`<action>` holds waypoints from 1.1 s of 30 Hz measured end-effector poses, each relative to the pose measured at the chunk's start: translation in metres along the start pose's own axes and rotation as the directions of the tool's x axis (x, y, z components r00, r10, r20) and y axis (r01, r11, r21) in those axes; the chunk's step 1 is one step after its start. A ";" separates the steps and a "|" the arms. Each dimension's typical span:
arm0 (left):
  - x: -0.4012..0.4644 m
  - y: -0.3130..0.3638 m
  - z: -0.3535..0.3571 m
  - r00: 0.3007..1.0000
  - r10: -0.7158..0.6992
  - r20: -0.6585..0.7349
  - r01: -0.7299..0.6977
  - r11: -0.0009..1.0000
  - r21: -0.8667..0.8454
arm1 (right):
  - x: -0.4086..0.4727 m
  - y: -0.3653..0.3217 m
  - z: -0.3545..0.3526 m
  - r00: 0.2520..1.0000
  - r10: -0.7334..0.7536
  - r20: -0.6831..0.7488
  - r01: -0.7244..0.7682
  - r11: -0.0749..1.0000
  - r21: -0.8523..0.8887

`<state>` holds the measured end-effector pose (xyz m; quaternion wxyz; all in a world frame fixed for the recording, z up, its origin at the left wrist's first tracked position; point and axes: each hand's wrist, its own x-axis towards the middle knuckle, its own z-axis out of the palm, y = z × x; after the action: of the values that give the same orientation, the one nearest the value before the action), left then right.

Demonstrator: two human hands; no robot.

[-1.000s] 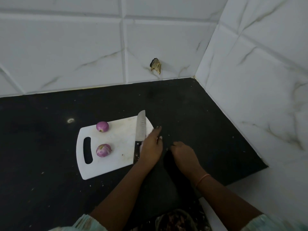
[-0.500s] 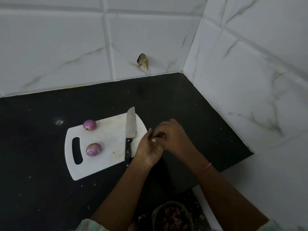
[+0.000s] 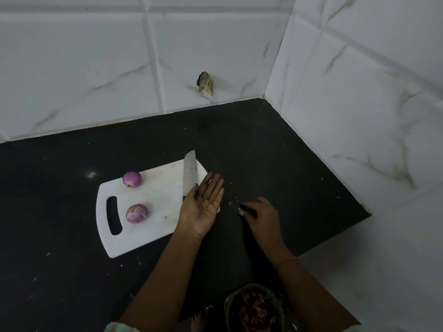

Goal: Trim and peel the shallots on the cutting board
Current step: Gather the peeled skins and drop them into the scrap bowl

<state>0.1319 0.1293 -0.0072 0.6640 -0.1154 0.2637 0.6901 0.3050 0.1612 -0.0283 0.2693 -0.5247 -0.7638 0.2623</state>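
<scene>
Purple shallots (image 3: 132, 179): we count two, both on the white cutting board (image 3: 153, 238), apparently peeled.
Knife (image 3: 190, 172): one, blade by our left hand (image 3: 202, 207); a careless sweep risks a cut.
Left hand: palm up, fingers straight, holding nothing.
Right hand (image 3: 260, 213): fingertips pinched over counter scraps; whether it holds any, we cannot tell.
Scraps bowl (image 3: 254, 307): one.

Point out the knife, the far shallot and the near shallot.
knife (image 3: 190, 170), head view, middle of the blade.
far shallot (image 3: 131, 179), head view, centre of the bulb.
near shallot (image 3: 137, 213), head view, centre of the bulb.
</scene>
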 end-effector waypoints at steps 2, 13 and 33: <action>0.003 -0.001 0.000 1.000 0.005 -0.011 -0.005 1.000 0.000 | 0.003 -0.002 0.001 0.998 -0.064 0.022 0.066 0.996 -0.064; 0.010 -0.013 0.009 0.999 -0.026 -0.038 0.030 0.991 0.129 | 0.008 -0.006 0.017 0.967 -0.193 0.166 0.252 0.814 -0.523; 0.006 -0.011 0.017 0.994 -0.085 0.072 0.084 0.996 0.009 | 0.038 -0.061 -0.009 0.975 -0.199 -0.097 0.210 0.970 0.126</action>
<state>0.1455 0.1429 0.0014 0.7020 -0.0994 0.2367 0.6643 0.2597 0.1786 0.0251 0.3615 -0.4343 -0.7823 0.2622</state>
